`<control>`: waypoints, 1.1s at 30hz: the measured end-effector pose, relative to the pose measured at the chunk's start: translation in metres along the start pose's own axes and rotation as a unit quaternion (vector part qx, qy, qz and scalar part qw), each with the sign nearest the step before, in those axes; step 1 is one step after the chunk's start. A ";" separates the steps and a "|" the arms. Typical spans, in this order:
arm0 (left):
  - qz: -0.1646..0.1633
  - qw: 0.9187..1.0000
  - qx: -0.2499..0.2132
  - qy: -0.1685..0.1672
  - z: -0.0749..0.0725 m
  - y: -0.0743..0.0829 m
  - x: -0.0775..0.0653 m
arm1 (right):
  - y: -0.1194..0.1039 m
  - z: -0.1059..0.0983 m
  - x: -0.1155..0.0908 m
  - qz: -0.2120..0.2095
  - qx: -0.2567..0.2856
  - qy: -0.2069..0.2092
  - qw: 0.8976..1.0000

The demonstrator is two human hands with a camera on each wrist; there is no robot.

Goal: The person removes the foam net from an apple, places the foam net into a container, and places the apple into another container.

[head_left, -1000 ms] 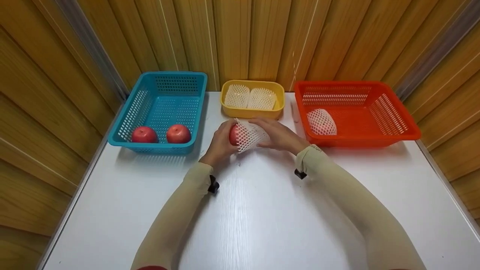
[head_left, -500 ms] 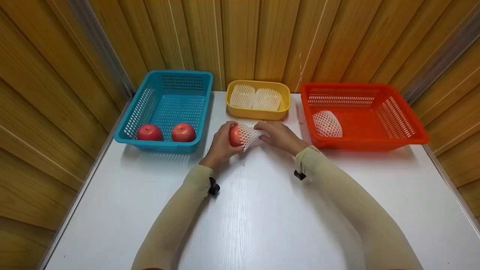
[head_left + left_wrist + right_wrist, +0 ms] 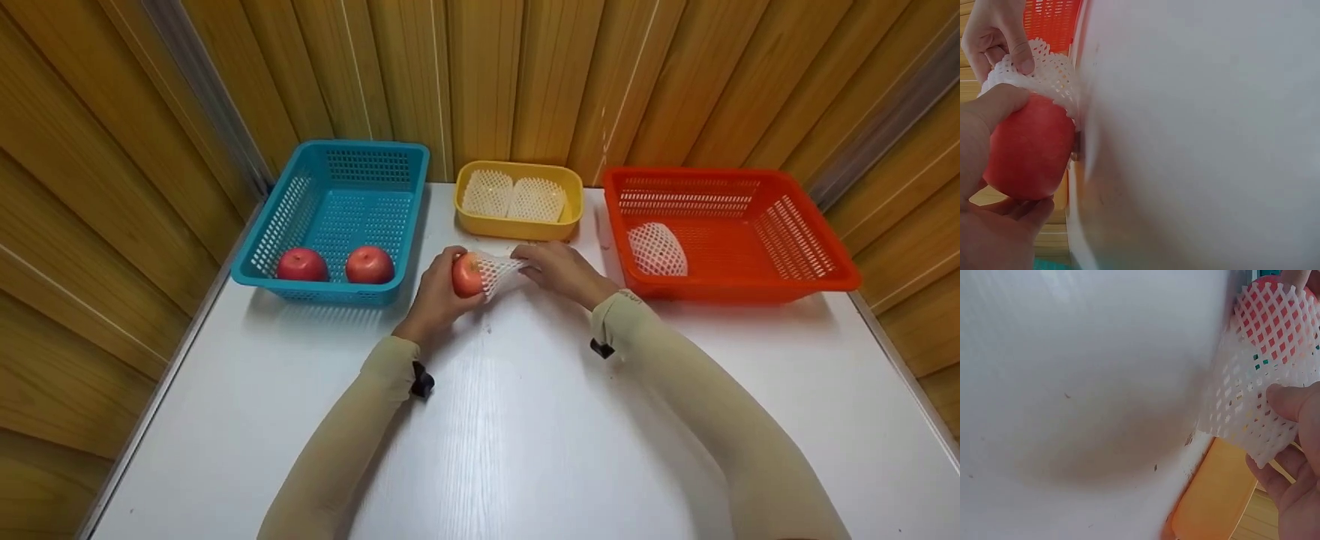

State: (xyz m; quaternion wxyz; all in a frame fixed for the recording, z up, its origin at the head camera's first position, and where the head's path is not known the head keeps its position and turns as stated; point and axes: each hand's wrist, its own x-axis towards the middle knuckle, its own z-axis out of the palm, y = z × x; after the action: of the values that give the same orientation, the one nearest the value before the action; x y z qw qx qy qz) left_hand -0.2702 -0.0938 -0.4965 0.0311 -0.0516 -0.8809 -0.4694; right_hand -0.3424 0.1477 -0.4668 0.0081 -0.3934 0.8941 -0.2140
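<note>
Foam net (image 3: 493,274) was narrower than earlier, right hand (image 3: 559,270) pinched its end, left hand (image 3: 437,298) gripped red apple (image 3: 466,276), toward far edge of table (image 3: 480,435).

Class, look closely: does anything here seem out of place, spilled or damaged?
Nothing looks spilled or broken. Only the small dark marks on the smooth white tabletop near the yellow plastic tub seem odd, blemishing an otherwise pale surface.

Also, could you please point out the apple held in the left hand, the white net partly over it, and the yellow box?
Held apple (image 3: 1030,149): left wrist view, on its bare red side.
White net (image 3: 1241,396): right wrist view, on its mesh beyond the apple.
Yellow box (image 3: 517,228): head view, on its front wall.
</note>
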 end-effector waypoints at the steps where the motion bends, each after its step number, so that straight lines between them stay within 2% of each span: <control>1: -0.002 1.000 0.002 0.001 -0.001 0.000 -0.001 | 0.000 -0.001 0.000 -0.003 0.000 0.003 1.000; 11: -0.010 1.000 0.023 0.002 -0.006 -0.006 -0.011 | 0.001 -0.008 0.002 -0.018 -0.002 0.019 1.000; 18: 0.005 1.000 0.024 -0.010 -0.011 -0.006 -0.015 | 0.002 -0.011 0.004 -0.023 -0.005 0.015 1.000; 26: 0.002 0.999 0.029 -0.028 -0.016 -0.004 -0.017 | -0.001 -0.027 0.008 -0.001 0.001 0.017 1.000; 30: -0.005 0.999 0.034 -0.033 -0.018 -0.003 -0.018 | -0.004 -0.040 0.011 0.021 0.006 0.004 1.000; 33: 0.002 0.998 0.046 -0.043 -0.020 -0.003 -0.017 | -0.005 -0.050 0.013 0.042 0.001 0.001 0.999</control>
State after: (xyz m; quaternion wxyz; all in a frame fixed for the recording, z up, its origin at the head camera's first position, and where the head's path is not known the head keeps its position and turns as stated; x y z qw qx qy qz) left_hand -0.2536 -0.1128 -0.4893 -0.0035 -0.0722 -0.9021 -0.4255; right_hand -0.3569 0.1541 -0.4179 0.0162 -0.3549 0.9098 -0.2146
